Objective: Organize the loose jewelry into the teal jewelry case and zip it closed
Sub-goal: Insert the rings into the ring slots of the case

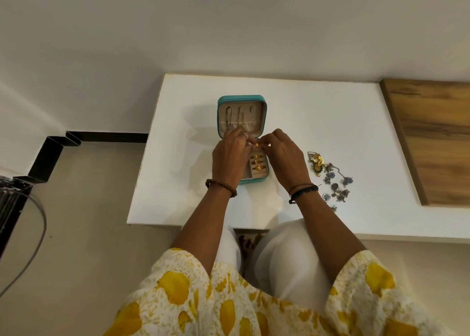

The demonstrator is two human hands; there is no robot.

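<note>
Yellow-and-white floral sleeves frame both forearms reaching over the white table (330,122). Right of them, a loose cluster of gold and silver-blue jewelry (330,180) still awaits sorting. Left hand (230,155) and right hand (284,155) meet above the open teal zippered jewelry case (241,99), fingertips pinched together on a small gold piece (257,144). Beneath, three gold rings (257,162) already sit in the near half's ring rolls; chains hang in the far lid. Judged roughly midway: zipping remains.
</note>
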